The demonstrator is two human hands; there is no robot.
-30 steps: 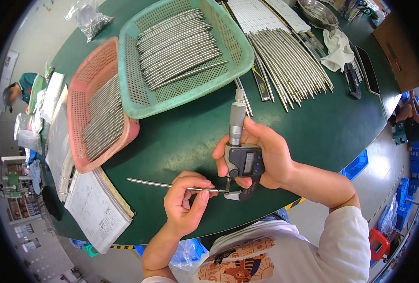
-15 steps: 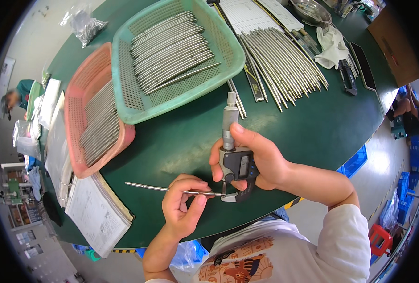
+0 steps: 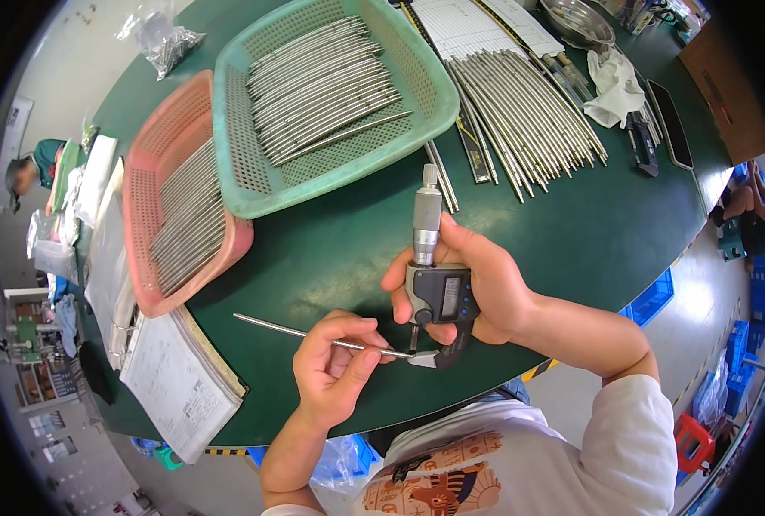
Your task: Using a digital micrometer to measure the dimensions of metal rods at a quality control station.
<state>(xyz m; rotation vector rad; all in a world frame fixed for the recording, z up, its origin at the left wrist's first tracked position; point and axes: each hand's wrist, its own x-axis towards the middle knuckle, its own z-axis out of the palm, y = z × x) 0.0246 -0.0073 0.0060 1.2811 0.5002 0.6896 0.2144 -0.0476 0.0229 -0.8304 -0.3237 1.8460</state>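
Observation:
My right hand (image 3: pixel 490 288) is wrapped round a digital micrometer (image 3: pixel 435 297), its thimble pointing away from me and its small display facing up. My left hand (image 3: pixel 331 370) pinches a thin silvery metal rod (image 3: pixel 272 326) between thumb and fingers. The rod slants across in front of me, one end sticking out to the left. Its right end lies at the measuring gap in the micrometer's frame, by the spindle tip. Whether the jaws touch the rod is too small to tell.
A green basket (image 3: pixel 331 179) of metal rods overlaps a pink basket (image 3: pixel 141 258) with more rods. Several loose rods (image 3: pixel 529 120) lie fanned out at the far right, near a white cloth (image 3: pixel 613 88) and a phone (image 3: pixel 671 125). An open binder (image 3: pixel 180 387) is at the left table edge.
The rod has tilted, its left end swinging away from me. My right thumb has shifted slightly along the micrometer, away from me. The whole view has moved a little.

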